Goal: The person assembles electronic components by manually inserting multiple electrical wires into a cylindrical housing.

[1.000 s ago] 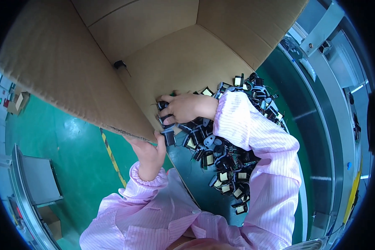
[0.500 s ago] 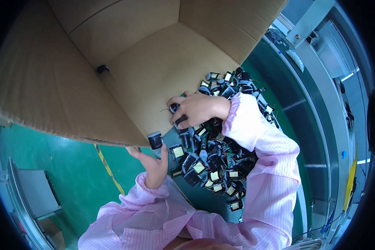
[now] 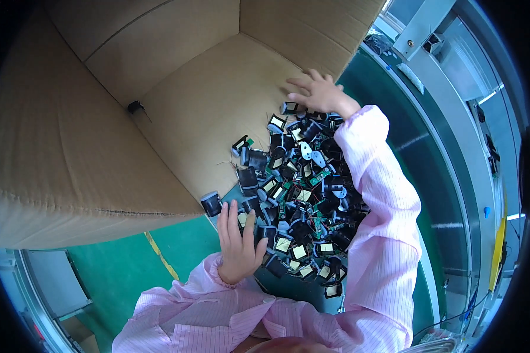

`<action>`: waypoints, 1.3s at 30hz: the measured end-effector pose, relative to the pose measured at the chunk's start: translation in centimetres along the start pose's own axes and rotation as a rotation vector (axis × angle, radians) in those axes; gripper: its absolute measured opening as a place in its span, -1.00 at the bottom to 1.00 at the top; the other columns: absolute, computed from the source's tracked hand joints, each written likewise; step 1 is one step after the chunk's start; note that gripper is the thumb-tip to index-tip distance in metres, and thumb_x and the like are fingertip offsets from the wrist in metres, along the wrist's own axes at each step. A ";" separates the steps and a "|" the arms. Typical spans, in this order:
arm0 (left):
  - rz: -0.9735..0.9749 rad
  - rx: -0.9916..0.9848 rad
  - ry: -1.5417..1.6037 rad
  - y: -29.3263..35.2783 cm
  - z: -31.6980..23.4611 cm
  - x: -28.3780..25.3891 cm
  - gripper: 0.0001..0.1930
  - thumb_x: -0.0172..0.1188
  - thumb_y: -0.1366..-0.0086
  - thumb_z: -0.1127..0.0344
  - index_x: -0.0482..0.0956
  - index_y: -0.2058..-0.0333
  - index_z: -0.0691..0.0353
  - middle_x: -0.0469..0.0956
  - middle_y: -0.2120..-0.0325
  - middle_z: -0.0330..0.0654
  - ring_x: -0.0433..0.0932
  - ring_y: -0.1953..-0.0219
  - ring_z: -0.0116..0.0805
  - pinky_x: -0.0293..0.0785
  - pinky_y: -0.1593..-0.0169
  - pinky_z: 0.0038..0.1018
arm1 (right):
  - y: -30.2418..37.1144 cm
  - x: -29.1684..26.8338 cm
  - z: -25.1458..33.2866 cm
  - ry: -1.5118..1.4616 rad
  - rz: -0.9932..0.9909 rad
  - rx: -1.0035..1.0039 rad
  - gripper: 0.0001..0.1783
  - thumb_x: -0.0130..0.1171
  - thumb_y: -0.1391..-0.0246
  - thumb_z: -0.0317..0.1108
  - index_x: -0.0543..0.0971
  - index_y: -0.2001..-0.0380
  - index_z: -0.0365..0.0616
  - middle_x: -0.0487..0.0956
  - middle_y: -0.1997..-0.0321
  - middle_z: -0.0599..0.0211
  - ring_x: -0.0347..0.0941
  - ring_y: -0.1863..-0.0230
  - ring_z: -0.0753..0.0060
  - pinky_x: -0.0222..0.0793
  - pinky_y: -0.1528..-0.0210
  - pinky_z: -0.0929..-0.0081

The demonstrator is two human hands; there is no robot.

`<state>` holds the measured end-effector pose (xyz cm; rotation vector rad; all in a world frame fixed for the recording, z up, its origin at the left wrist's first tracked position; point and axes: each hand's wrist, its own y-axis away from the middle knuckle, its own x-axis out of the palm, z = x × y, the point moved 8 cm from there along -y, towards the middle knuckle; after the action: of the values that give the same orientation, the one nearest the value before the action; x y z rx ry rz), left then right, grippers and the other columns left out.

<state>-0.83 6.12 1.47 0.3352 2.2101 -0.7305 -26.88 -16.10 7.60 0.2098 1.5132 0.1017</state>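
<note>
Head view shows us one large brown cardboard box (image 3: 188, 100), its mouth facing us, and one heap of small black cylindrical parts with grey rims and pale-yellow pads (image 3: 303, 194), too tangled for us to count. The heap spreads from the box's inner face onto the dark green counter (image 3: 291, 288). One lone black part (image 3: 135, 107) lies well apart, against the box's left wall. Of two hands, we see the left hand (image 3: 238, 244) flat-fingered at the heap's near-left edge and the right hand (image 3: 323, 95) fingers splayed over its far end; neither grasps anything.
</note>
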 end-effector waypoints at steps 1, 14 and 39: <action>-0.003 0.003 -0.001 0.0 0.1 0.1 -0.43 0.11 -0.21 0.15 0.33 -0.11 0.44 0.09 -0.23 0.36 0.07 -0.26 0.37 -0.07 -0.26 0.16 | -0.2 0.5 -2.1 -0.004 0.070 0.110 -0.35 -0.17 -0.17 0.33 0.25 -0.30 0.51 0.05 -0.44 0.14 -0.07 -0.39 -0.26 -0.07 -0.34 -0.20; 0.053 0.017 0.072 -2.6 0.6 -0.1 -0.40 0.17 -0.20 0.26 0.26 -0.11 0.56 0.03 -0.25 0.35 -0.04 -0.31 0.41 -0.02 -0.30 0.10 | -0.3 6.1 -6.6 -0.205 0.362 -0.206 -0.39 -0.21 -0.26 0.24 0.50 -0.13 0.14 0.33 -0.23 -0.01 0.20 -0.30 -0.01 0.08 -0.30 0.00; -1.159 0.065 -0.112 -2.4 3.6 -13.7 -0.41 0.29 -0.12 0.38 0.30 -0.10 0.46 0.39 -0.05 0.13 0.36 -0.13 0.06 0.24 -0.19 -0.16 | -2.5 0.7 19.6 0.019 0.170 -0.598 -0.48 -0.10 -0.25 0.07 0.49 -0.08 -0.05 0.39 -0.17 0.00 0.35 -0.17 -0.04 0.32 -0.17 0.11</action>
<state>9.40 1.88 10.65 -1.0263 2.1367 -1.3478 -7.51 -19.88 7.22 -0.1443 1.4172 0.6811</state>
